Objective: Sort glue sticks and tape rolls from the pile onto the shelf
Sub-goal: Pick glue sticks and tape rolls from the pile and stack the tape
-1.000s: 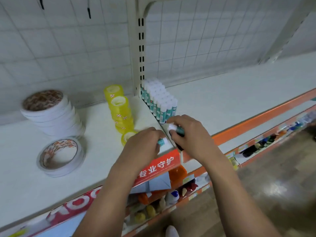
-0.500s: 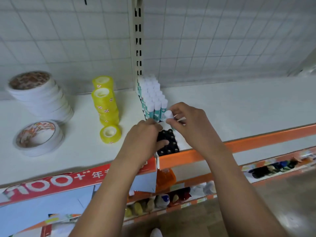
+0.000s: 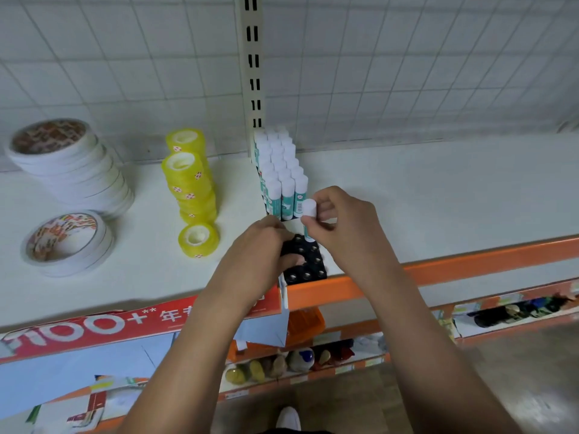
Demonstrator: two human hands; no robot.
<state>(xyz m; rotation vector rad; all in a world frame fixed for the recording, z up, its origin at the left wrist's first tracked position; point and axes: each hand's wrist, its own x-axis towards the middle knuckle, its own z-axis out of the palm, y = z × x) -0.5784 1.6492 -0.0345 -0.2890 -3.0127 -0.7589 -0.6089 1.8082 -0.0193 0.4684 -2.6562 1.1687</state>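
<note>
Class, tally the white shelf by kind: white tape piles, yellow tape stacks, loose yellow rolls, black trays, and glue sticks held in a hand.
White tape piles: 2
Yellow tape stacks: 2
Loose yellow roll: 1
Black tray: 1
Glue stick pinched in the right hand: 1
Total: 7

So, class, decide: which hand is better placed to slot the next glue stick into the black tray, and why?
Right. The right hand pinches a glue stick upright just above the black tray, beside the standing sticks; the left hand only grips the tray.
</note>
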